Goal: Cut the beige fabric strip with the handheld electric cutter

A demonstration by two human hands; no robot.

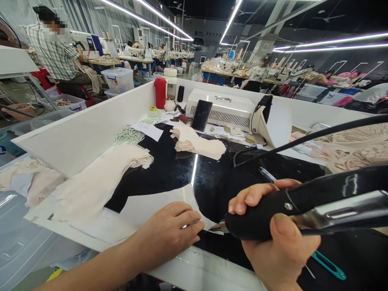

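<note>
Right hand nearest, fingers wrapped tight round a black tool. Tool's long axis slants from upper right down to a thin metal tip at left. Tip is over the narrow right end of the white cloth; touching or just above, can't tell. Cloth lies left of the right hand, long axis roughly left-right along the near table edge. Left hand is on it, fingers together, fingertips just left of the tip; whether they pinch anything, can't tell. Left hand is nearer the cloth's middle, tool nearer its end.

Surface: glossy black top. Teal hook right of the right hand, pen beyond it. Cloth pile at left, cut stack farther back, then phone leaning on a white machine, red bottle left of that.

Room: co-worker seated far left, sewing rows behind, strip lights overhead.
</note>
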